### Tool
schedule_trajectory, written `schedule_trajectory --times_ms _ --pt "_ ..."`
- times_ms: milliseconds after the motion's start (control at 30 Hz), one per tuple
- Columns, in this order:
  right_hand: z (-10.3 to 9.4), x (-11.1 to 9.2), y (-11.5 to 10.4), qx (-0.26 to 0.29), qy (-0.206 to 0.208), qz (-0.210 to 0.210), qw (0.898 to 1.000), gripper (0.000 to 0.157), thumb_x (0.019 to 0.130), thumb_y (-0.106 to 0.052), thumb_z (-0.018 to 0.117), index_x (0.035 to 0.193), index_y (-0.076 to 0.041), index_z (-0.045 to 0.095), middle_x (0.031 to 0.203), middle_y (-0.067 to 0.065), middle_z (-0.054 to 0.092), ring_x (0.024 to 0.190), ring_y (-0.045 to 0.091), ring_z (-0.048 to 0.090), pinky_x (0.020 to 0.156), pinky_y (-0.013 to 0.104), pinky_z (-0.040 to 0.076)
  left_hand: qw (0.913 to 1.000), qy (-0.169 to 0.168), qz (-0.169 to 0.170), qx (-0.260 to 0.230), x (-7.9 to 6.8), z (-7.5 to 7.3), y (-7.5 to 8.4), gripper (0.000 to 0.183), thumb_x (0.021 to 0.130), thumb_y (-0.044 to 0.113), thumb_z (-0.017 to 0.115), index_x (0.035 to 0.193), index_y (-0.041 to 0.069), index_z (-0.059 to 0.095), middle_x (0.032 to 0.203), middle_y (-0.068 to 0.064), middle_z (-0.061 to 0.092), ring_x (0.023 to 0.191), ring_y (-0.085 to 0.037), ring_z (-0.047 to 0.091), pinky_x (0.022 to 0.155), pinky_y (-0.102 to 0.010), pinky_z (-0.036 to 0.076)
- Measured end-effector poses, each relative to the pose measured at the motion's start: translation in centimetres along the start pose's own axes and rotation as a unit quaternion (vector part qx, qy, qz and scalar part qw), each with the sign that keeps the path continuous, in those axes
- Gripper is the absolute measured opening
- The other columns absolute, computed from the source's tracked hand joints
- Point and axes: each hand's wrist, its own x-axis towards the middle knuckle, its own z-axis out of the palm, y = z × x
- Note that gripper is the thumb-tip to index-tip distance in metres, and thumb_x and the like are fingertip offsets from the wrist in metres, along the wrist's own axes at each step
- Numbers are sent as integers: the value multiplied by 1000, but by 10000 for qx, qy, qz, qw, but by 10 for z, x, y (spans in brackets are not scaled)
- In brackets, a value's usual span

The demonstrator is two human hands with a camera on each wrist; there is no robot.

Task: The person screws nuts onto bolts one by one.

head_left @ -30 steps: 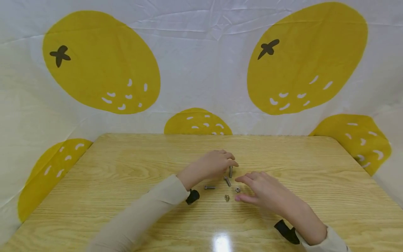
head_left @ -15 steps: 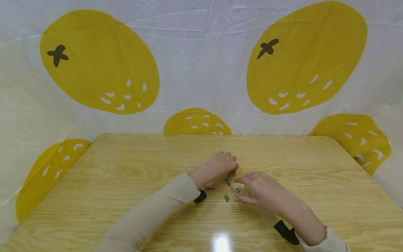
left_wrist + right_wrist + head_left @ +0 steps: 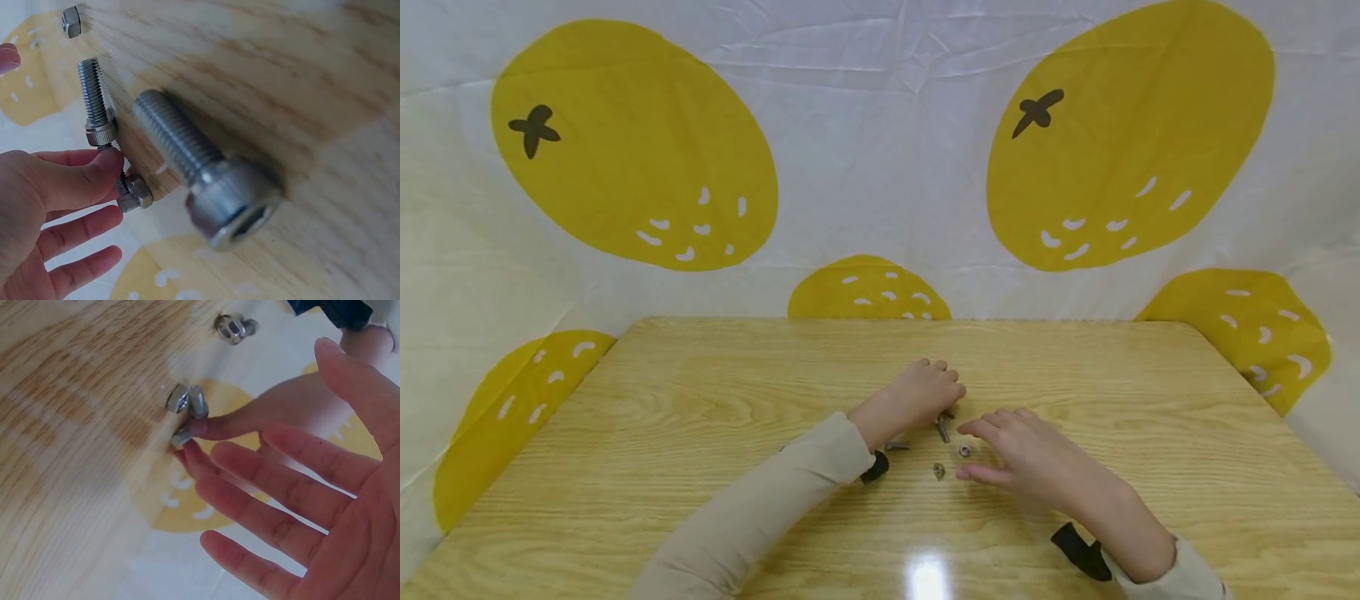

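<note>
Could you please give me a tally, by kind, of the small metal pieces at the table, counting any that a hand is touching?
Bolts: 3
Nuts: 2
Total: 5
</note>
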Motion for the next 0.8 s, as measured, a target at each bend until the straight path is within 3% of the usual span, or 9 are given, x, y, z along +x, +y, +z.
schedule_trajectory --times_ms 233,400,600,667,800 --pt "0 -1 2 22 -2 -59 10000 51 88 -54 54 114 -11 64 107 5 67 101 25 62 91 51 46 9999 -93 -7 -36 0 -1 -1 23 95 31 52 114 21 61 108 5 61 101 -13 56 88 -28 49" --pt "1 -1 2 33 -10 -43 10000 52 88 -54 53 114 -11 64 107 6 67 100 25 62 90 50 47 9998 -142 -141 44 2 -4 -7 25 96 25 53 120 19 55 114 5 61 104 -12 56 89 -25 49" --pt "0 -1 3 28 7 -36 10000 52 88 -54 53 114 -11 64 107 6 67 99 25 63 90 52 47 9986 -194 -328 -360 -12 -18 -20 39 91 23 61 126 13 46 114 1 62 101 -14 61 84 -25 51" --pt "0 -1 3 18 14 -37 10000 51 88 -54 54 114 -11 64 106 6 67 98 25 63 89 51 47 9970 -20 -373 -672 -22 -21 -24 40 88 19 65 123 12 46 110 0 63 92 -14 63 77 -24 52" --pt "0 -1 4 32 -10 8 10000 50 87 -53 55 114 -11 64 106 5 67 98 25 63 88 50 48 9878 554 -472 -1378 -45 -23 -32 22 91 13 61 109 13 48 95 1 61 70 -12 57 58 -20 48"
